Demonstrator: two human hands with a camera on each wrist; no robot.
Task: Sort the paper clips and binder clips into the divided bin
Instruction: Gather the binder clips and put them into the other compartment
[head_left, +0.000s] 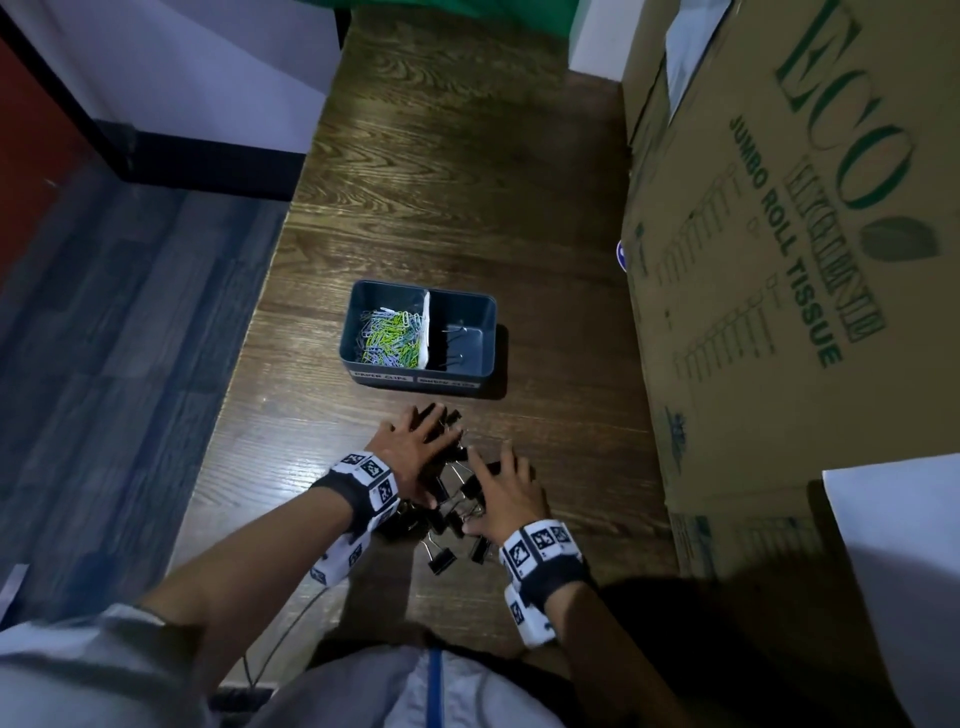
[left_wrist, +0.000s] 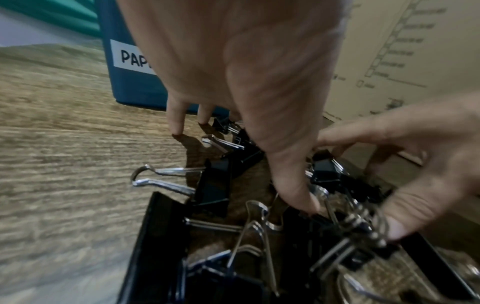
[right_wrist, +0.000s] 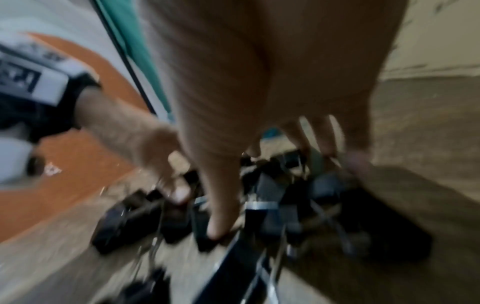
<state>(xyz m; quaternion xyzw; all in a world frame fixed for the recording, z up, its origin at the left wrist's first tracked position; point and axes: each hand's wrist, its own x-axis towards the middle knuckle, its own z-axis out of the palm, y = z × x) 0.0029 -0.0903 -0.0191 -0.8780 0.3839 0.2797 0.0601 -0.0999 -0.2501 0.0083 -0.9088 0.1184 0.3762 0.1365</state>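
both hands (head_left: 415, 457) over binder clips (head_left: 452, 499)

Binder clips (head_left: 451, 512) lie on table (head_left: 457, 208) before bin (head_left: 422, 332), box (head_left: 789, 260) to rt.

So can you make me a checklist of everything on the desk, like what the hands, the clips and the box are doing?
Surface: dark wooden table, bare wood past the bin.
Job's things: divided bin; coloured paper clips fill its left side; a few binder clips in the bin on the right side; pile of black binder clips on the table in front of it.
Clutter: nothing seen.
Grips: left hand and right hand both spread over the pile, fingers touching clips; no clip lifted.
Cables: thin dark cable by the left forearm.
Surroundings: big cardboard tissue box on the right; blue floor on the left.
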